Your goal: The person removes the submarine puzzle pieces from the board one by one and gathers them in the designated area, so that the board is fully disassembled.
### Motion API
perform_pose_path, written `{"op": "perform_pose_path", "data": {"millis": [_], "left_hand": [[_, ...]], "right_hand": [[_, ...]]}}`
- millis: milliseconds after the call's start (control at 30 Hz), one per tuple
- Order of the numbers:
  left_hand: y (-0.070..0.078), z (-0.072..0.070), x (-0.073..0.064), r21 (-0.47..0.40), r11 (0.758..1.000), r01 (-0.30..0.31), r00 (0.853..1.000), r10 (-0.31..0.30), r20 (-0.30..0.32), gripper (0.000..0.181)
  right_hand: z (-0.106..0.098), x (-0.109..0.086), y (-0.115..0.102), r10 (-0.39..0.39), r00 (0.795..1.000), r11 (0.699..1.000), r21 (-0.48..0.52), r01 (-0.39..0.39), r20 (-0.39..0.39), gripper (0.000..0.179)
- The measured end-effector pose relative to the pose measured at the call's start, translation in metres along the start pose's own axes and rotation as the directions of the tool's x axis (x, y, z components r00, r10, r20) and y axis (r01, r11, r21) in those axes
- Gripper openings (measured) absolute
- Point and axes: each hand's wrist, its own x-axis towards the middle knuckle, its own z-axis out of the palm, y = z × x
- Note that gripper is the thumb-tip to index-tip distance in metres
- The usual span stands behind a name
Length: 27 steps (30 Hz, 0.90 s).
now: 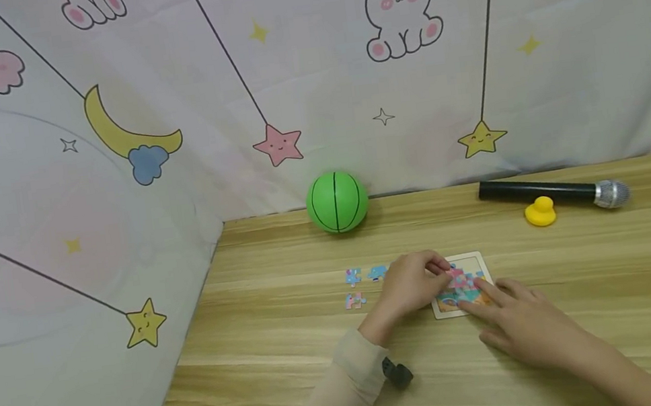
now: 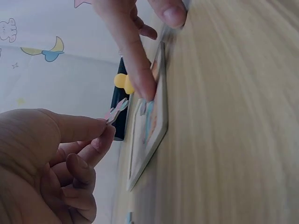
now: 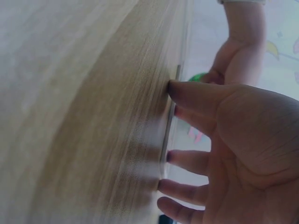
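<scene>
My left hand (image 1: 411, 282) pinches a small jigsaw piece (image 2: 117, 111) between thumb and fingertip, held over the left part of a puzzle tray (image 1: 471, 255). The tray has a pale rim, and joined pieces with a pink, blue and orange picture fill its lower part. My right hand (image 1: 529, 323) lies at the tray's right side with its fingers spread. One straight fingertip touches the fitted pieces in the left wrist view, and the thumb rests near the table in the right wrist view. Left of the tray lie loose puzzle pieces (image 1: 355, 301).
A green ball (image 1: 337, 201) sits at the back of the wooden table (image 1: 270, 352), against the printed cloth. At the back right lie a black microphone (image 1: 543, 191) and a yellow rubber duck (image 1: 541, 212) in front of it.
</scene>
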Motion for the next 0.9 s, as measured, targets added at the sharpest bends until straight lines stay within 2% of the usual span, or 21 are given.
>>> {"op": "perform_pose_path", "data": {"millis": [200, 467, 900], "left_hand": [[-0.004, -0.018, -0.01, -0.021, 1.0, -0.02, 0.999, 0.019, -0.027, 0.004], [-0.017, -0.043, -0.023, -0.026, 0.999, -0.033, 0.997, 0.031, -0.072, 0.006], [-0.054, -0.073, -0.044, -0.023, 1.0, 0.021, 0.994, -0.023, -0.103, 0.006]], "right_hand": [[0.0, 0.001, 0.0, -0.004, 1.0, 1.0, -0.008, 0.004, -0.004, 0.052], [0.0, -0.001, 0.0, -0.023, 0.999, 1.0, 0.001, 0.023, -0.047, 0.052], [0.001, -0.002, 0.0, -0.031, 0.998, 1.0, 0.002, 0.031, -0.05, 0.052]]}}
